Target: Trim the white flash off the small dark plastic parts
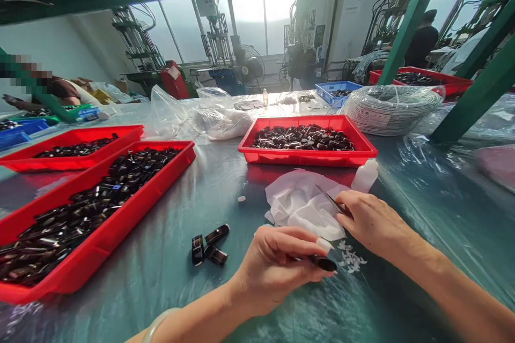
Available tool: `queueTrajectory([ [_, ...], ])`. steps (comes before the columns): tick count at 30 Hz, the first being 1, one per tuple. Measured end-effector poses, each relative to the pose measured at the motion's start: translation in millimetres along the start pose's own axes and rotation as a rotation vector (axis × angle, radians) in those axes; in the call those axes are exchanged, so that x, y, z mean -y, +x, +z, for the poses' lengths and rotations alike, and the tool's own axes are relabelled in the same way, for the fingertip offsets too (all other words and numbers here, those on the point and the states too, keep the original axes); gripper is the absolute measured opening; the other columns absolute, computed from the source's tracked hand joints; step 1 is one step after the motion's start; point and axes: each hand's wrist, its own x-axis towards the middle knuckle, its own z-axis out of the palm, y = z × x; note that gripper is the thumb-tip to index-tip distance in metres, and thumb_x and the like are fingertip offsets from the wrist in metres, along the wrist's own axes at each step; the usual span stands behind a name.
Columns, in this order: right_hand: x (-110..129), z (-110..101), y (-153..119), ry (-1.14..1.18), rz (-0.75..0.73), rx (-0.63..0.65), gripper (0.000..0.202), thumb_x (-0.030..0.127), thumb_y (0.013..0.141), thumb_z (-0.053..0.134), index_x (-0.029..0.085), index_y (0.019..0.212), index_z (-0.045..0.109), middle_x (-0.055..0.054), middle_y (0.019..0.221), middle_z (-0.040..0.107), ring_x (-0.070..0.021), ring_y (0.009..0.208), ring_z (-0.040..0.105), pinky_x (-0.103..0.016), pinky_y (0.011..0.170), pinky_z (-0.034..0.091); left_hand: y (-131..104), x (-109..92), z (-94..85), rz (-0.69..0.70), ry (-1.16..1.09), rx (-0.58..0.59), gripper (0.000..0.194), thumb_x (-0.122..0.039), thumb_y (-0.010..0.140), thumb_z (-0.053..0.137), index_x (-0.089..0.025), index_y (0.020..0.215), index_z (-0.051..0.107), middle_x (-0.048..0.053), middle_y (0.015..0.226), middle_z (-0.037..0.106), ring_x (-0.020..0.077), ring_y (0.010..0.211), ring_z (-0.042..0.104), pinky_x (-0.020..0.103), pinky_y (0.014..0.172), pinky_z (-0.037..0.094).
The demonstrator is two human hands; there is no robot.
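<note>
Left hand [276,265]: fingers closed on one small, glossy black piece [325,263], just beside small white scraps [352,258]. Right hand [376,221]: fingers gripping a slim, dark, pointed tool [329,198], tip over crumpled white sheeting [295,201]. Handling: pinch best kept steady, point clear of fingertips.

black piece [324,263]: pretty glossy, rounded end poking out rightward from the left hand [277,263], rest's hidden
thin tool [330,201]: dark, skinny, tilted, pointy end up-left, held in the right hand [372,220]
</note>
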Motion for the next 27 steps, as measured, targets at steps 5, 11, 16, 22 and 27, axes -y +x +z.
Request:
queueTrajectory([
  [5, 5, -4, -1, 0.068, -0.065, -0.077, 0.019, 0.024, 0.082, 0.047, 0.017, 0.093, 0.060, -0.006, 0.088, 0.061, -0.0178, 0.073, 0.058, -0.029, 0.066, 0.041, 5, 2, -2.4, -0.079, -0.047, -0.099, 0.017, -0.017, 0.057, 0.079, -0.019, 0.073, 0.076, 0.005, 0.083, 0.067, 0.0148, 0.065, 0.066, 0.021, 0.061, 0.052],
  [11, 21, -24, -15, 0.620, -0.264, 0.064, 0.021, 0.030, 0.086, 0.045, 0.020, 0.085, 0.063, 0.002, 0.069, 0.059, -0.0103, 0.058, 0.050, -0.021, 0.054, 0.040, 6, 4, -4.8, -0.108, -0.059, -0.126, 0.018, -0.016, 0.053, 0.081, -0.019, 0.070, 0.076, 0.004, 0.081, 0.066, 0.0139, 0.064, 0.066, 0.019, 0.059, 0.051],
  [16, 24, -32, -24, 0.718, -0.337, 0.225, 0.028, 0.031, 0.088, 0.042, 0.017, 0.081, 0.065, 0.002, 0.063, 0.052, -0.0099, 0.056, 0.042, -0.021, 0.048, 0.033, 0, 6, -4.6, 0.002, 0.017, -0.028, 0.014, -0.017, 0.062, 0.075, -0.019, 0.076, 0.076, 0.008, 0.081, 0.067, 0.0178, 0.068, 0.065, 0.026, 0.062, 0.053],
  [22, 25, -37, -26, 0.697, -0.369, 0.251, 0.029, 0.029, 0.089, 0.042, 0.016, 0.073, 0.063, 0.002, 0.060, 0.049, -0.0091, 0.054, 0.036, -0.022, 0.048, 0.029, -2, 6, -3.7, 0.023, 0.049, -0.046, 0.016, -0.017, 0.061, 0.074, -0.018, 0.077, 0.076, 0.011, 0.084, 0.068, 0.0194, 0.067, 0.064, 0.029, 0.061, 0.053],
  [27, 27, -40, -28, 0.715, -0.372, 0.313, 0.028, 0.028, 0.089, 0.042, 0.018, 0.076, 0.065, 0.002, 0.060, 0.053, -0.0087, 0.054, 0.038, -0.021, 0.048, 0.029, -1, 3, -1.9, 0.062, 0.112, -0.027, 0.015, -0.013, 0.063, 0.071, -0.017, 0.076, 0.076, 0.012, 0.081, 0.069, 0.0196, 0.067, 0.064, 0.028, 0.059, 0.052],
])
